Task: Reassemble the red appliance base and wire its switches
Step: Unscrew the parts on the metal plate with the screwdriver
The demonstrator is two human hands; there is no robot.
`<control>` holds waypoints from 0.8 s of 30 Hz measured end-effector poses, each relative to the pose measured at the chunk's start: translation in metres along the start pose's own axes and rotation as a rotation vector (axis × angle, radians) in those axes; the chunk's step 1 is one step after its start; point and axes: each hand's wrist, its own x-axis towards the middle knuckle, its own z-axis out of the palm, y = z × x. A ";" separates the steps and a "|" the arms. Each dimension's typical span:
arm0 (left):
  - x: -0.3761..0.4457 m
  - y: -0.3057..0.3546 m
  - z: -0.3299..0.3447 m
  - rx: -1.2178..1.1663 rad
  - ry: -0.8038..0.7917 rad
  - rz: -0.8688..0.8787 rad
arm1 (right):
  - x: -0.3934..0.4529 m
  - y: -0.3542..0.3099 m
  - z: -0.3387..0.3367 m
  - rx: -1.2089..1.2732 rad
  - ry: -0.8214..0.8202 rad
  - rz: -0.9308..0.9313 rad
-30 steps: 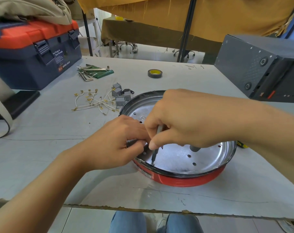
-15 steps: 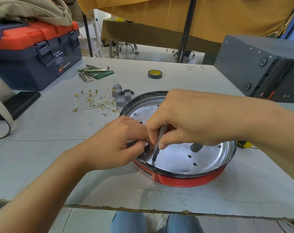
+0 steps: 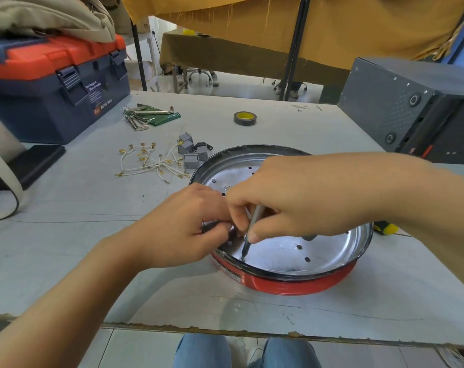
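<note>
Leftmost, on the grey surface [image 3: 66,235], sits a blue toolbox with an orange lid [image 3: 53,83], and just right of it a bunch of hex keys [image 3: 143,115] on a green card. Nearer the middle lie the loose white wires with gold terminals [image 3: 148,162], touching nothing but the surface, and beside them the small grey switches [image 3: 192,152], close against the far-left rim of the red appliance base [image 3: 284,282]. A roll of tape [image 3: 244,118] lies further back.

The base rests near the front edge, its shiny metal plate [image 3: 292,251] facing up. The left hand [image 3: 183,227] is curled on the near-left rim, fingers pinching something dark there; what exactly is hidden by the knuckles, possibly a bracket or the rim itself. The right hand [image 3: 292,200] grips a slim screwdriver [image 3: 249,235] between thumb and fingers, the tip seated on a screw [image 3: 242,259] at the plate's near-left edge.

A second ago the shaft was more hidden under the fingers; since then it has tilted into view and the thumb has shifted down it, which suggests the screw is being turned. So the plate fastening looks under way, while wires and switches lie unconnected, leaving the wiring still to do. At far right stands a dark grey case [image 3: 411,107].
</note>
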 end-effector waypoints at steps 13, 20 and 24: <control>0.000 0.000 0.001 0.040 0.001 0.002 | 0.005 0.004 0.004 0.083 0.118 0.075; 0.001 0.001 0.000 0.025 0.003 0.016 | -0.002 0.005 0.003 -0.024 0.012 0.002; 0.000 0.000 0.000 -0.005 -0.001 0.012 | -0.003 0.005 0.004 -0.177 0.104 -0.103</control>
